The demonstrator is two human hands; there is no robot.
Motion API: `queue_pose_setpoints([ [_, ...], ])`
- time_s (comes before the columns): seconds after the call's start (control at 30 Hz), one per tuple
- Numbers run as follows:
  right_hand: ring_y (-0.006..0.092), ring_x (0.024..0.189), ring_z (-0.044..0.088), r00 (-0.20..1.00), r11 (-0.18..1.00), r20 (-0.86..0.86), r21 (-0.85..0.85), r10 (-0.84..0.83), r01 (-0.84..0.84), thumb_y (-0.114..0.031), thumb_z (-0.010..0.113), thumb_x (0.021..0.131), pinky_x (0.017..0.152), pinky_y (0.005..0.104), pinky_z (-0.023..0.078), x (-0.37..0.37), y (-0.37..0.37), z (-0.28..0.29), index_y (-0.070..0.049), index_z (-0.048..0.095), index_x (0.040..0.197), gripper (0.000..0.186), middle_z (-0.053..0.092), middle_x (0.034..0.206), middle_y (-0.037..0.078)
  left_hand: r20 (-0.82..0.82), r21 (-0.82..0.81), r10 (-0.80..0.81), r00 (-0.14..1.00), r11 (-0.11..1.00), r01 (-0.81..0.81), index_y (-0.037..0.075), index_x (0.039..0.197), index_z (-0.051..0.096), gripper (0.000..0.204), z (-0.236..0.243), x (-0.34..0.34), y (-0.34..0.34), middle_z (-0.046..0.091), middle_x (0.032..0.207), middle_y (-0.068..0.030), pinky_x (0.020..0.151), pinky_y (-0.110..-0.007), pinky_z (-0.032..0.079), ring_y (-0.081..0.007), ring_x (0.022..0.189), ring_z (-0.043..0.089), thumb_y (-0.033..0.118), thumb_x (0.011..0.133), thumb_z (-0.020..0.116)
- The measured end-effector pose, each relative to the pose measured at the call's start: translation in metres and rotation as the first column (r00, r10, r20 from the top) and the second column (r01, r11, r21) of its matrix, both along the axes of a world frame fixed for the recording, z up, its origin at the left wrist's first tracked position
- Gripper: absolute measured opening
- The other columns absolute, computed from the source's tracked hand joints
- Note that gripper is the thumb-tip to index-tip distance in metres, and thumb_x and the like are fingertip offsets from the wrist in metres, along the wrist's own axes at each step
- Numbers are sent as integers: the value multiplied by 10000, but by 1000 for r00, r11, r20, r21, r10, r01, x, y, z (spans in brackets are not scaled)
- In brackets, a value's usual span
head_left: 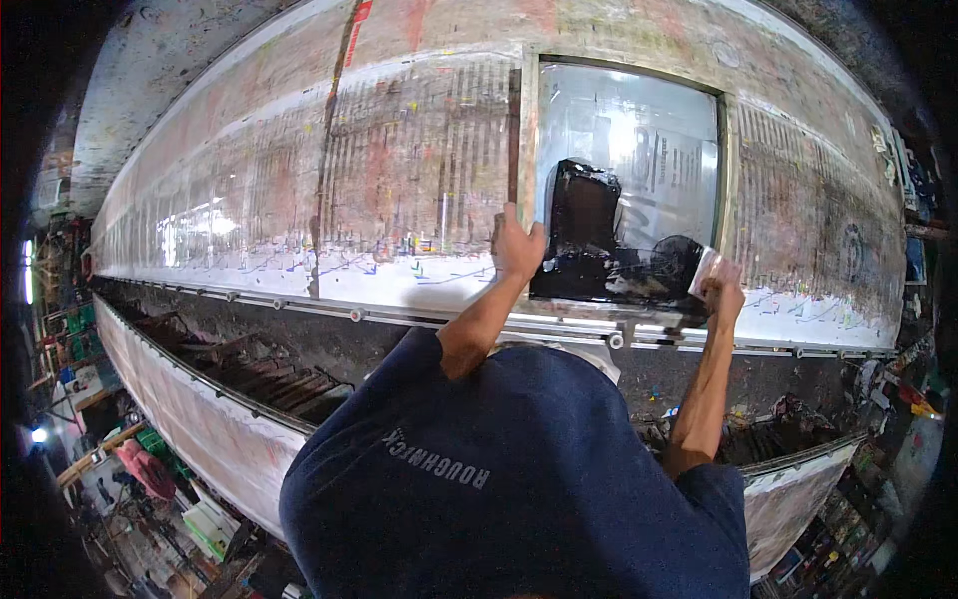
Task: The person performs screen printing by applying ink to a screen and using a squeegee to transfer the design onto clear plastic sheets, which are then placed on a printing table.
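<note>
A screen-printing frame point(530, 150) with a pale wooden rim lies flat on the long printing table. Thick black ink point(619, 272) is pooled along the near part of its mesh point(639, 115), with a dark patch reaching up the left side. My left hand point(519, 245) is closed round the frame's left side bar. At the near right corner my right hand point(725, 297) grips a pale pinkish flat scraper point(713, 270), its edge by the ink. Part of the scraper is hidden by my fingers.
Under the frame stretches the stained printing table point(419, 150). A metal rail point(439, 317) with round stops runs along its near edge. Behind me stands a second long table point(200, 419), with a dark gap between. Clutter, including a pink bundle point(145, 469), fills the lower left.
</note>
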State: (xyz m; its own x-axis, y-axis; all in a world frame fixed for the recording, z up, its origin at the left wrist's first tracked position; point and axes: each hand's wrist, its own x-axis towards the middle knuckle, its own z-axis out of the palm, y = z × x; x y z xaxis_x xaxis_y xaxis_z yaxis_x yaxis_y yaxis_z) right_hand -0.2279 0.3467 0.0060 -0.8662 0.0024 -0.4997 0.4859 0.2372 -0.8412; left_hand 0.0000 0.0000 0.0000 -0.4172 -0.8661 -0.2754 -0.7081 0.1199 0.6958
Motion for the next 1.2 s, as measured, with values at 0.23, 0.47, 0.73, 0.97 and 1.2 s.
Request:
queue_pose_setpoints([
  [0.23, 169, 712, 609, 987, 992, -118, 79, 108, -99, -113, 549, 821, 614, 317, 495, 37, -12, 12, 34, 661, 1039, 286, 654, 877, 85, 83, -374, -104, 991, 919, 127, 14, 1123, 530, 427, -20, 7, 3, 482, 1058, -233, 895, -516, 424, -424, 1039, 488, 213, 778, 681],
  [0.47, 363, 978, 636, 271, 320, -193, 751, 943, -578, -41, 618, 778, 991, 534, 418, 104, -144, 51, -83, 710, 1031, 273, 704, 991, 154, -7, -289, -38, 999, 957, 34, 16, 1095, 536, 468, -16, 10, -5, 483, 1053, -223, 885, -507, 432, -422, 1041, 495, 203, 711, 727],
  [0.73, 359, 878, 616, 187, 386, -338, 790, 922, -476, -30, 623, 750, 789, 463, 482, 85, -280, 21, -78, 728, 964, 243, 677, 909, 148, -64, -223, -43, 997, 975, 28, 9, 1048, 522, 446, -9, 13, -14, 478, 1033, -209, 885, -509, 406, -413, 1030, 483, 185, 703, 742],
  [0.97, 321, 1004, 636, -104, -118, 64, 733, 993, -670, -37, 667, 657, 1009, 508, 419, 89, -232, 59, -160, 725, 973, 344, 693, 961, 96, -41, -286, -58, 997, 957, 44, 17, 1047, 544, 405, -12, 12, -12, 493, 1013, -223, 862, -515, 425, -423, 1005, 499, 171, 718, 724],
  [1.2, 371, 961, 638, 207, 477, -430, 769, 879, -426, -30, 611, 765, 840, 439, 512, 89, -251, 39, -96, 733, 970, 248, 701, 992, 142, -144, -34, 21, 989, 999, -27, 27, 1141, 516, 471, 5, 7, -2, 633, 897, -313, 786, -569, 464, -509, 894, 596, 169, 739, 716],
])
